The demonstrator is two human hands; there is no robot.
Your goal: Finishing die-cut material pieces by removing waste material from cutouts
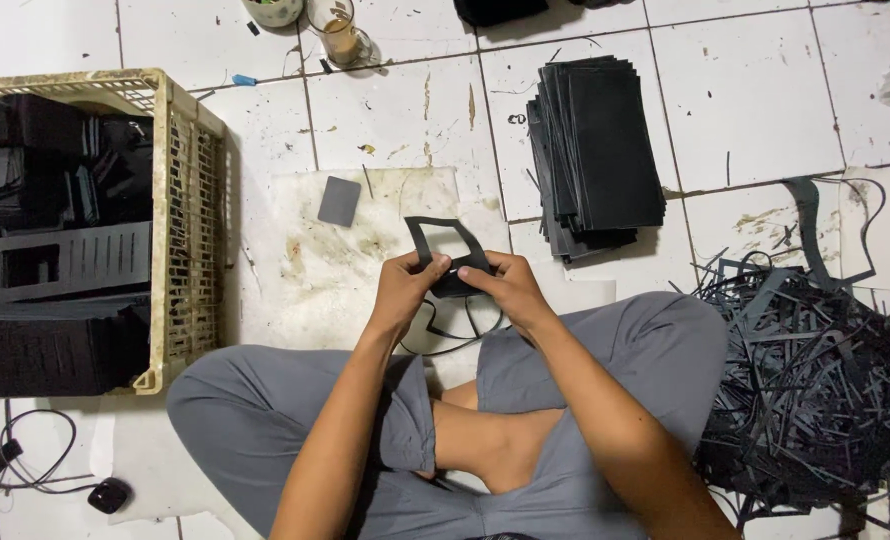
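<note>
White tiled floor (745, 90) | left hand (405, 290), right hand (510, 290) clamped on black cutout piece (445, 250) | step: stripping waste; next needs steady pull.

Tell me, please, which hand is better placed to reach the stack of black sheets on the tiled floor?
Probably the right hand. The stack of black sheets lies up and to its side, while the left hand would have to cross over. Both hands now grip the black cut piece.

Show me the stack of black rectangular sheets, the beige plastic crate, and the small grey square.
stack of black rectangular sheets (605, 140), head view, top sheet
beige plastic crate (193, 200), head view, right wall
small grey square (339, 201), head view, centre
</note>
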